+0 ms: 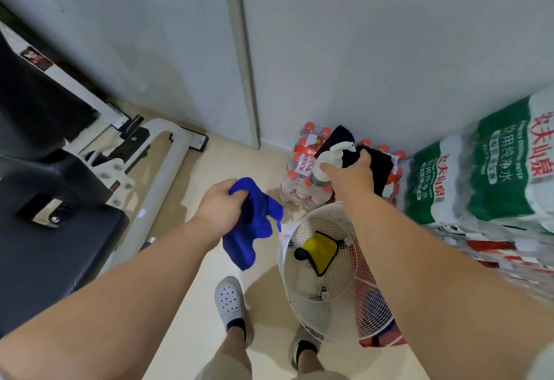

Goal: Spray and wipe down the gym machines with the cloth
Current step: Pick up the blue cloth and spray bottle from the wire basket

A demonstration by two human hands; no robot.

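We find a rag [319, 249] in the wire basket [299, 298], a bottle pack [295, 183] behind it, stacked packs [485, 169] to its right, the gym machine [54, 169] to its left.

Head-worn view — steeply downward, close

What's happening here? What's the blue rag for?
A person is getting ready to clean the gym machine on the left. Their left hand grips a blue cloth, and their right hand holds a white-topped spray bottle by the water bottles in the corner. A yellow cloth lies in the white mesh basket by their feet. Nothing is being wiped yet.
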